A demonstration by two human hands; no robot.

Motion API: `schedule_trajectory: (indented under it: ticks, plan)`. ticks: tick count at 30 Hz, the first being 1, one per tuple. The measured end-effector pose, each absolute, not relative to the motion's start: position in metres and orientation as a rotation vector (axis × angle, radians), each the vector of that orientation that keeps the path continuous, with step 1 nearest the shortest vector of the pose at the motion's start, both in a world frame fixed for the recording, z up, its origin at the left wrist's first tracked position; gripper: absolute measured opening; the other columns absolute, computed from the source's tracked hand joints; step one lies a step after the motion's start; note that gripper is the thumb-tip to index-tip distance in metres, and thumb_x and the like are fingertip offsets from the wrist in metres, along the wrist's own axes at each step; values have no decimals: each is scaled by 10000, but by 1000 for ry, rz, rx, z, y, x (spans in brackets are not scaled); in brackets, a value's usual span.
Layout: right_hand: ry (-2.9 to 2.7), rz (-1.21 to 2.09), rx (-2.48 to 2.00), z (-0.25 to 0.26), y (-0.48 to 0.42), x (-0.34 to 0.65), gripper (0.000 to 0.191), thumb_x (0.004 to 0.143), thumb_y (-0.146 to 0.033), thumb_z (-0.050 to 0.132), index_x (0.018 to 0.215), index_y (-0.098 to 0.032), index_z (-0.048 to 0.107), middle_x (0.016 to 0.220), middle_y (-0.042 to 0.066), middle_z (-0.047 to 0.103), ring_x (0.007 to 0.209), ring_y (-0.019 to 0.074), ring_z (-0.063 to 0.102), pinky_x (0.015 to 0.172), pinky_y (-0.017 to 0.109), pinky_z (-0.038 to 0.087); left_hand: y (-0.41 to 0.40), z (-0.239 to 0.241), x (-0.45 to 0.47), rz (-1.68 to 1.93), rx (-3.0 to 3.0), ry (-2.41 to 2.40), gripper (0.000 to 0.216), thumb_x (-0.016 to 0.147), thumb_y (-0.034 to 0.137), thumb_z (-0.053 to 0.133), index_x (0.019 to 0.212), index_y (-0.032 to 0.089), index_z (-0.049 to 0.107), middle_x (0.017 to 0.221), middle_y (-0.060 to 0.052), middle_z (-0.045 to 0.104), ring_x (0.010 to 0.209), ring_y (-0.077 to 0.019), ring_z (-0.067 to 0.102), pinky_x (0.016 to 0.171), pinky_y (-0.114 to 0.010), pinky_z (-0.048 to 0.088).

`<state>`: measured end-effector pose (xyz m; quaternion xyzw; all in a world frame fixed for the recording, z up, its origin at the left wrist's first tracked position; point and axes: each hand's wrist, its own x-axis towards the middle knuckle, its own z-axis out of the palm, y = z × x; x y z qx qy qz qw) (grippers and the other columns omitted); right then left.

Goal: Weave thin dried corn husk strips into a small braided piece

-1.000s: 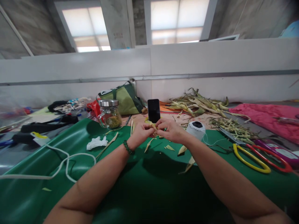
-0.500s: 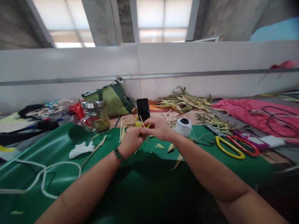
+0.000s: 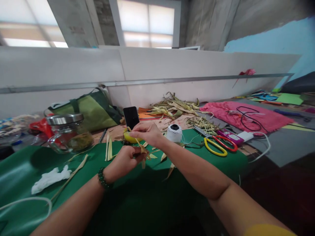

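My left hand [image 3: 124, 164], with a green bead bracelet [image 3: 104, 178] at its wrist, is closed on a small folded piece of dried leaf [image 3: 143, 151]. Pale ends of that piece stick out beyond the fingers. Above and slightly right, my right hand [image 3: 149, 133] pinches a thin pale leaf strip [image 3: 137, 142] that runs down toward the left hand. Whether the strip is joined to the folded piece, I cannot tell. Just behind the hands sit a yellow object [image 3: 131, 137], partly covered, and a leaning phone [image 3: 131, 117]. Loose leaf strips [image 3: 109, 149] lie left of them.
A green mat [image 3: 192, 177] covers the near table. On the right are a white thread spool [image 3: 174, 133], scissors [image 3: 216, 146] with yellow and red handles, and dried leaves [image 3: 176, 106]. A glass jar [image 3: 71, 134], green bag [image 3: 91, 111] and white tissue [image 3: 50, 179] are on the left.
The view has turned to the right. My hands, close together before, are now apart, the right one higher and the left lower with the folded leaf showing.
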<state>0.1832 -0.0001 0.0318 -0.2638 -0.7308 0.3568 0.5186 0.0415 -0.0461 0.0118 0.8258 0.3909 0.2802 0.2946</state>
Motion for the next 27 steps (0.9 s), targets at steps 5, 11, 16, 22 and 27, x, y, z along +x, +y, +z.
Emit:
schedule_trajectory:
  ticks: [5, 11, 16, 22, 27]
  plan:
    - [-1718, 1009, -826, 39, 0, 192, 532, 881, -578, 439, 910, -125, 716, 769, 42, 658, 491, 54, 459, 481, 197, 394, -44, 23, 37, 854, 1830, 949, 266, 710, 368, 660, 605, 126, 693, 634, -66, 702, 597, -148, 593, 610, -245, 467]
    - [-2016, 1010, -757, 45, -7, 200, 364, 788, -478, 592, 720, -129, 668, 630, 13, 614, 548, 94, 514, 508, 212, 404, -41, 26, 33, 973, 1637, 933, 206, 631, 328, 725, 611, 124, 698, 601, -44, 684, 572, -122, 575, 595, -230, 461]
    - [-2072, 996, -760, 44, -10, 199, 190, 736, -327, 618, 719, -138, 636, 639, 2, 607, 585, 104, 526, 534, 219, 402, -40, 23, 34, 938, 1659, 872, 224, 635, 326, 735, 566, 124, 669, 583, -46, 681, 571, -130, 595, 596, -235, 474]
    - [-1850, 810, -803, 40, -5, 197, 194, 765, -327, 550, 665, -161, 551, 568, -37, 484, 519, 79, 426, 487, 211, 334, -40, 20, 33, 752, 1740, 824, 280, 678, 383, 740, 758, 115, 731, 653, -55, 704, 590, -132, 601, 592, -229, 478]
    - [-1550, 897, -800, 34, 8, 197, 277, 728, -435, 597, 693, -167, 534, 541, -51, 457, 463, 71, 410, 463, 214, 339, -43, 20, 32, 699, 1826, 787, 360, 725, 464, 698, 748, 107, 734, 680, -61, 699, 595, -121, 565, 599, -223, 449]
